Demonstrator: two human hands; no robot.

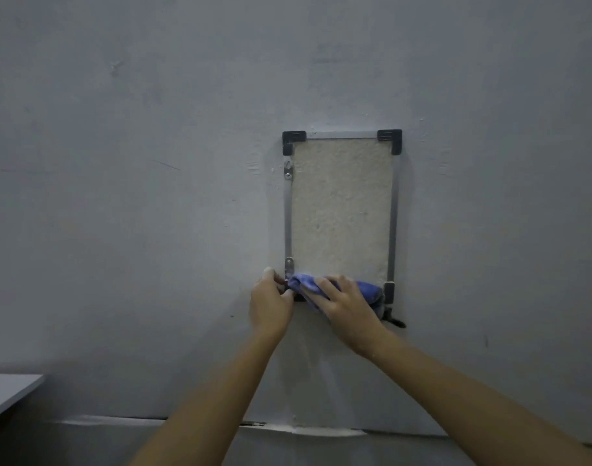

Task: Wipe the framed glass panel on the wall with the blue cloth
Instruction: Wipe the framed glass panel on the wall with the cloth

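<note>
A tall framed glass panel [341, 206] hangs on the grey wall, with a thin metal frame and black corner pieces. The blue cloth [368, 290] is bunched along the panel's bottom edge. My right hand [346, 306] lies flat on the cloth, pressing it against the lower part of the panel. My left hand [271, 304] grips the panel's bottom left corner, with the thumb up beside the frame and the fingers curled at the corner piece. The bottom edge of the panel is hidden behind the cloth and my hands.
Small metal brackets [288, 169] sit on the frame's left side. A dark piece [395, 321] sticks out under the bottom right corner. A white tabletop corner [8, 391] shows at the lower left. A seam [287, 428] runs along the wall below.
</note>
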